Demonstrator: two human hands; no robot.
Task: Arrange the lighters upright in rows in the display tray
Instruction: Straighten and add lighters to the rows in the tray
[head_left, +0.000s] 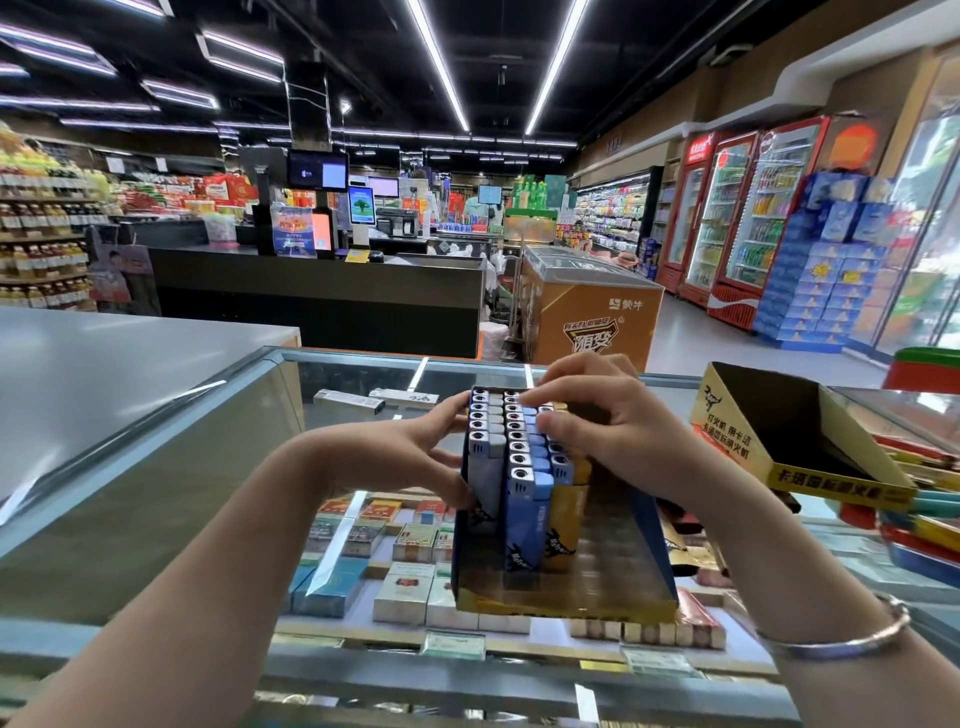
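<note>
lighters (511, 457) standing upright, long axis vertical, metal tops up, packed in rows at the 11 o'clock corner of the display tray (566, 597) on the glass worktop (208, 467). left hand (415, 452) spread flat against the pale row's side. right hand (597, 415) curled over the tops, fingertips pressing down. empty yellow box (810, 447) at 3 o'clock.

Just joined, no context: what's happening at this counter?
A person is filling a display tray with lighters on a glass counter. The left hand braces the left side of the upright rows, while the right hand rests its fingers on the lighter tops at the right. The lighters stand in rows in the tray's left part; its right part is bare. An empty yellow box sits to the right.
</note>
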